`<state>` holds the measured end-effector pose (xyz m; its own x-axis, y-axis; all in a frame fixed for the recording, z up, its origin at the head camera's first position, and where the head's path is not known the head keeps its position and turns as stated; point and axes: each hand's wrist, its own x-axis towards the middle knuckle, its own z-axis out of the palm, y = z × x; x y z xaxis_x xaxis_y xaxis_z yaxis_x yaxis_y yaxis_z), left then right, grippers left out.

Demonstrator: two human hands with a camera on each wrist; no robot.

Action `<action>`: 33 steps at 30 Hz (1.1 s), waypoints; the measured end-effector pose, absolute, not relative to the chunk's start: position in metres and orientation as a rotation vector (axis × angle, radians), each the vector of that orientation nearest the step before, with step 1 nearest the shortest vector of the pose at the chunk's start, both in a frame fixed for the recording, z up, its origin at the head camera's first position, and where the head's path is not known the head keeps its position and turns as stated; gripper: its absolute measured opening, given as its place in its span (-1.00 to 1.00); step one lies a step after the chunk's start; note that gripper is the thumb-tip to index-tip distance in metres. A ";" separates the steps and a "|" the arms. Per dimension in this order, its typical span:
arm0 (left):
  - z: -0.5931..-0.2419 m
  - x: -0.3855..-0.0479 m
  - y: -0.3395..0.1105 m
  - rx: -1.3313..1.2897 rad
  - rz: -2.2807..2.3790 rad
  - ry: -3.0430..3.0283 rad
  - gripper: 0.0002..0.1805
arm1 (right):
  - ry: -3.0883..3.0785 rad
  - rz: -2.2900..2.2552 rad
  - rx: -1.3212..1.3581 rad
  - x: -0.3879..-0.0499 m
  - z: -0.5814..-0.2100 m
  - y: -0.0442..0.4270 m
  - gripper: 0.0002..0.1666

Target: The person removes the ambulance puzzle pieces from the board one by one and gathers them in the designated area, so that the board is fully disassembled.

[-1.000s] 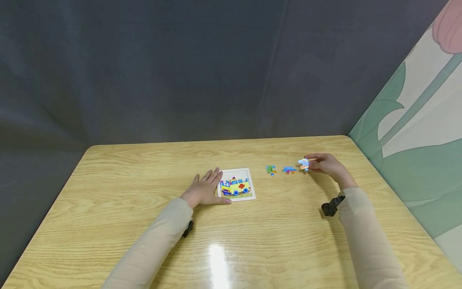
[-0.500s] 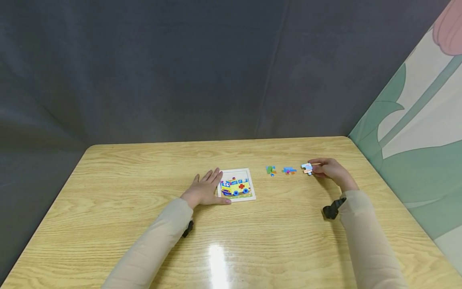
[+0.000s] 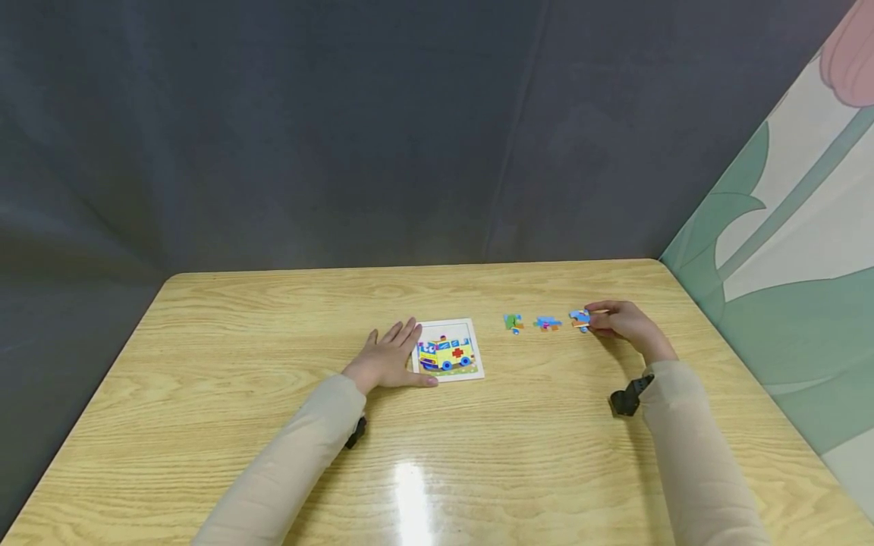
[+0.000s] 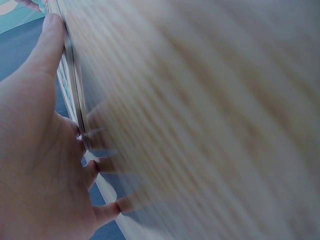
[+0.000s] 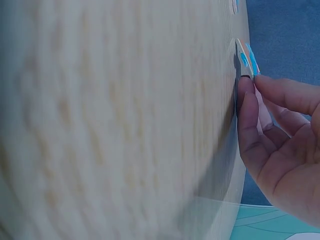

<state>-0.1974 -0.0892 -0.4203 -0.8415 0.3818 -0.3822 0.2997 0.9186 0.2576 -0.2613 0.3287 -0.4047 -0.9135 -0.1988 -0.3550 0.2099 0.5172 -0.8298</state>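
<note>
The right hand pinches a puzzle piece near two loose pieces. The left hand, spread, touches the puzzle board.

Puzzle ptly hidden (L hand)

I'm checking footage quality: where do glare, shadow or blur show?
Head view: white glare on the table, shadow beside the right sleeve; left wrist view: table mostly blurred, left fingers mirrored in it; right wrist view: table out of focus up close, shadow near the right fingers.
</note>
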 end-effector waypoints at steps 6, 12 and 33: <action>-0.420 -0.197 -0.089 0.501 0.261 2.650 0.14 | 2.350 -1.367 0.024 -0.263 -0.405 0.329 -0.37; -0.419 -0.196 -0.089 0.506 0.254 2.650 0.14 | 2.384 -1.335 0.021 -0.263 -0.405 0.328 -0.38; -0.417 -0.196 -0.088 0.495 0.268 2.641 0.14 | 2.546 -1.231 -0.064 -0.265 -0.386 0.306 -0.40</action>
<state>-0.1955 -0.0885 -0.4171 -0.8405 0.3835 -0.3828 0.2989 0.9174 0.2629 -0.2653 0.3055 -0.3863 -0.9506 -0.1738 -0.2573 0.0938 0.6294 -0.7714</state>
